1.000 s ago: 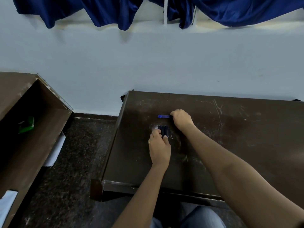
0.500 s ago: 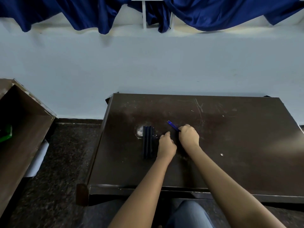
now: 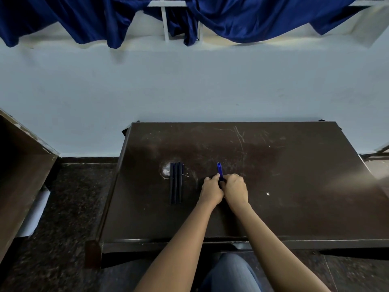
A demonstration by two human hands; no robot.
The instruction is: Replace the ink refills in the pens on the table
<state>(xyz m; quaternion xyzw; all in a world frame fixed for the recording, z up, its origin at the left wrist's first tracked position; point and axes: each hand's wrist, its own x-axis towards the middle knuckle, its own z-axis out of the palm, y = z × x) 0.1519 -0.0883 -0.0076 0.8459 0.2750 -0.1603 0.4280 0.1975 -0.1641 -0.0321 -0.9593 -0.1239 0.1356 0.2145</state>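
We log the refills [image 3: 219,170] on the desk [image 3: 294,186], their near ends pinched in the fingers [image 3: 216,177] of the left hand [image 3: 211,191] and right hand [image 3: 235,189], their far ends reaching beyond the fingers toward the wall [image 3: 189,91]. The pens [image 3: 176,182] lie side by side left of the fingers, apart from them. A second piece of furniture [image 3: 23,175] stands far left of the fingers, off the desk.
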